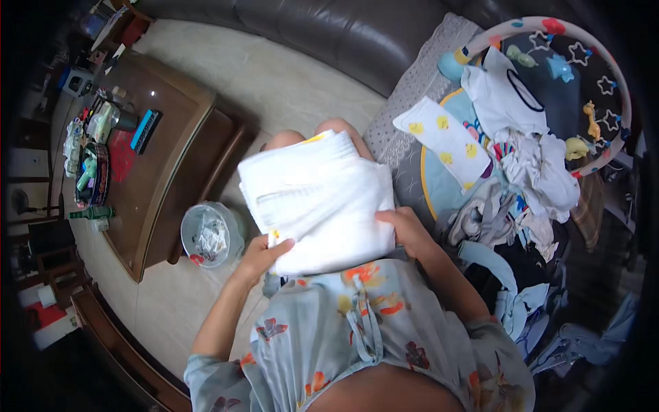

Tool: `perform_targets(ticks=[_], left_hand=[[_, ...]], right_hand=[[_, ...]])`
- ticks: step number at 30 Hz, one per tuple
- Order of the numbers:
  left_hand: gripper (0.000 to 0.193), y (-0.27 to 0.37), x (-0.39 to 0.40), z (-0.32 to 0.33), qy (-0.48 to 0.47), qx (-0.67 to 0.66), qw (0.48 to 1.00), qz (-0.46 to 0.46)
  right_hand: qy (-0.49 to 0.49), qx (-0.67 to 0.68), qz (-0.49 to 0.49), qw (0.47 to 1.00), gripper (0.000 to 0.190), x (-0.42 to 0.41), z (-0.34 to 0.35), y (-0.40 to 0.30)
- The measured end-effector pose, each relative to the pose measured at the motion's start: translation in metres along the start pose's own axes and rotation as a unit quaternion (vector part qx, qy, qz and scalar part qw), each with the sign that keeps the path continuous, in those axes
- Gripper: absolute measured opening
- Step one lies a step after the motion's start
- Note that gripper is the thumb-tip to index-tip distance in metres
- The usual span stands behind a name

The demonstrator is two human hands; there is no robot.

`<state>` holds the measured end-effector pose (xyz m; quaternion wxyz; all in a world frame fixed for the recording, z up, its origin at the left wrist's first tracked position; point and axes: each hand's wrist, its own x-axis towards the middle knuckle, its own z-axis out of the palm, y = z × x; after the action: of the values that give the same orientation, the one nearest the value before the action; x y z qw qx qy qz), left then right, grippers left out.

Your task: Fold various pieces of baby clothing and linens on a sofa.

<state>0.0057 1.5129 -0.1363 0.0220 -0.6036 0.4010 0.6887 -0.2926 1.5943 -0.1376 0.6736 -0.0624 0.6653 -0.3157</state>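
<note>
A folded white cloth (329,216) in several layers lies across my lap, over the knees. My left hand (267,255) grips its near left corner, thumb on top beside a small yellow print. At the right edge, my right hand (404,226) pinches the cloth between thumb and fingers; the fingertips underneath are hidden. To the right, a white cloth with yellow chick prints (448,139) is spread flat on a round blue play mat (432,175). Beyond it sits a heap of white clothes (535,159).
A baby play-gym arch (625,87) with hanging toys curves over the heap. Left of my lap, a clear plastic bin (231,242) stands on the tiled floor beside a brown wooden table (170,113). A dark leather sofa (329,41) runs along the back. Hangers (561,350) lie at lower right.
</note>
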Motion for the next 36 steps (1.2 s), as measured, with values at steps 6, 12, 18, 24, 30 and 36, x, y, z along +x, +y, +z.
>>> perform_targets(ticks=[6, 12, 18, 24, 30, 36], left_hand=[[0.061, 0.01, 0.031, -0.013, 0.014, -0.14, 0.965, 0.22], [0.063, 0.041, -0.003, 0.012, 0.1, -0.117, 0.889, 0.431], [0.044, 0.021, 0.043, -0.036, 0.18, -0.322, 0.901, 0.229], [0.069, -0.009, 0.083, -0.048, 0.09, -0.389, 0.89, 0.219], [0.076, 0.025, 0.076, -0.039, -0.062, -0.391, 0.896, 0.199], [0.097, 0.057, 0.028, -0.031, 0.044, -0.198, 0.906, 0.371]], right_hand=[[-0.047, -0.027, -0.283, 0.957, 0.045, 0.027, -0.008, -0.021], [-0.029, -0.044, -0.441, 0.896, 0.044, -0.005, 0.033, -0.068], [-0.017, -0.193, -0.465, 0.864, 0.036, 0.038, 0.07, -0.13], [0.184, -0.547, -0.368, 0.729, 0.073, 0.109, 0.081, -0.122], [0.156, -0.512, -0.405, 0.741, 0.078, 0.114, 0.068, -0.116], [0.007, -0.401, -0.537, 0.742, 0.064, 0.088, 0.046, -0.104]])
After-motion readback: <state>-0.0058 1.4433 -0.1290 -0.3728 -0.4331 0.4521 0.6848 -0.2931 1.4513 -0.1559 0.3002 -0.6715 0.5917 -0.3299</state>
